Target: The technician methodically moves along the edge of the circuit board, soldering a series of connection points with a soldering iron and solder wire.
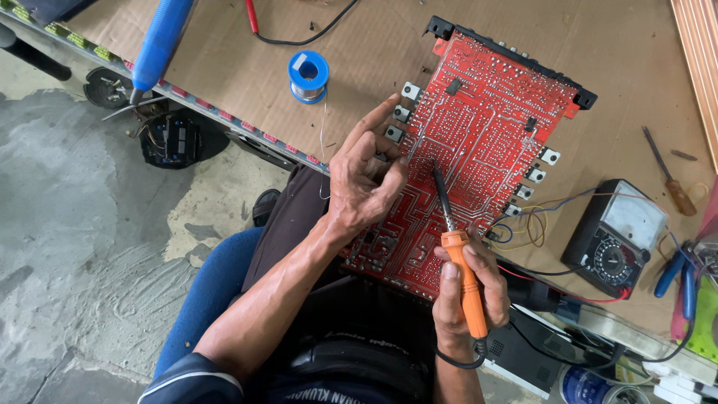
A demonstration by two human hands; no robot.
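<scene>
Left hand [366,176] raised palm-up, forearm bare and angled up from lower left, wrist slightly bent back. Index finger extended toward upper right; thumb and remaining fingers curled inward and pinched together near the fingertips. Right hand [467,288] lower and to the right, forearm entering from the bottom edge, wrist straight. Fingers wrapped in a closed pen-like grip, thumb pressed along the top, knuckles facing right.

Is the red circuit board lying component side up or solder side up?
Solder side up: the red circuit board shows bare traces and solder points.
</scene>
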